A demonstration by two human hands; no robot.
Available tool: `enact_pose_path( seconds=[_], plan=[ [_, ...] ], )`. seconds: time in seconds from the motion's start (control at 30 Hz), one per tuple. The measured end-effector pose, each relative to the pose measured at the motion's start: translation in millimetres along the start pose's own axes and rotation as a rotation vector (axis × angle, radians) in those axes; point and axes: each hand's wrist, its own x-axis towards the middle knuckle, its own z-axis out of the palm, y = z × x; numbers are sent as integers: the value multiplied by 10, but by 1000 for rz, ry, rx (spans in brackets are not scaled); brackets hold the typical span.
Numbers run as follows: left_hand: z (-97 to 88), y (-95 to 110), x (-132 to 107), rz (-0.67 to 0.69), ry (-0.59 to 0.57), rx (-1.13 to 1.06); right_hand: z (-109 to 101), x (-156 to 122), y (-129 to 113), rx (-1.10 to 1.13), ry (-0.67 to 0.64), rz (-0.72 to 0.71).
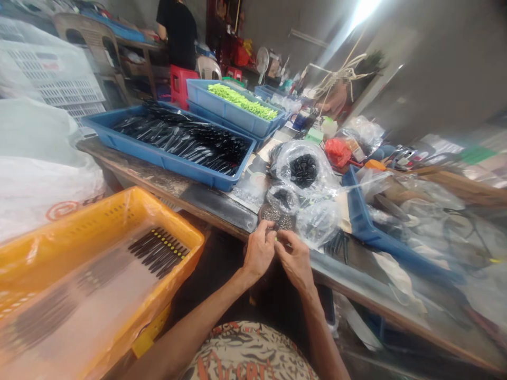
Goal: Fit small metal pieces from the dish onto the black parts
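Grips a small green part [276, 237], closed in a pinch by left hand [259, 252] and right hand [295, 257], just in front of the bowl [260, 214] of metal pieces. Includes, beyond the bowl, a clear bag [283, 158]; left of the bowl, an orange crate [193, 236] with dark pieces [158, 251].

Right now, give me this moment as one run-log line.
left hand, right hand: together at small green piece, grip unclear | ahead: round brown dish, small silvery pieces inside | left: orange plastic crate, slender dark pieces
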Motion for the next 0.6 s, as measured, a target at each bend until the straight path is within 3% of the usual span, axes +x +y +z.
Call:
enact_pose_path(
  seconds=[0.6],
  plan=[
    [-9, -145, -32, -3, 11, -97, 66, -46, 7, -18, -9, -36]
  ],
)
